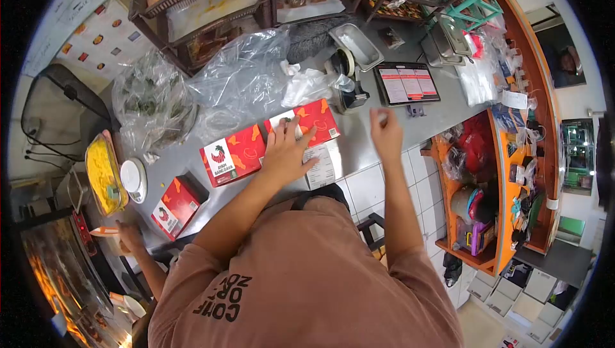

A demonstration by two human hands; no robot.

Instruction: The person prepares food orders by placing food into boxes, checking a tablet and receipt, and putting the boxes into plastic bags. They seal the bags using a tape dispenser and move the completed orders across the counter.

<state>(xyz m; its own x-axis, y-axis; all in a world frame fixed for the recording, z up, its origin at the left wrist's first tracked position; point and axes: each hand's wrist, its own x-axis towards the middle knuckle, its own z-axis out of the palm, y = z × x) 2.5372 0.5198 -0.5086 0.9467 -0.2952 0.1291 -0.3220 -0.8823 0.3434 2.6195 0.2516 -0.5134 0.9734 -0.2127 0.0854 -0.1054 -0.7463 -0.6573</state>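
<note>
three red boxes (232,154), one tablet (407,83), one tape dispenser (349,88)

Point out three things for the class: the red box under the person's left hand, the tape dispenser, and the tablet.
red box (318,119), head view, on its printed red lid beside the fingers.
tape dispenser (350,90), head view, on its dark body.
tablet (407,82), head view, on the lit screen.

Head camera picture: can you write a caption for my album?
Left hand presses a red food box on the grey counter; right hand lifted beside it.
</note>
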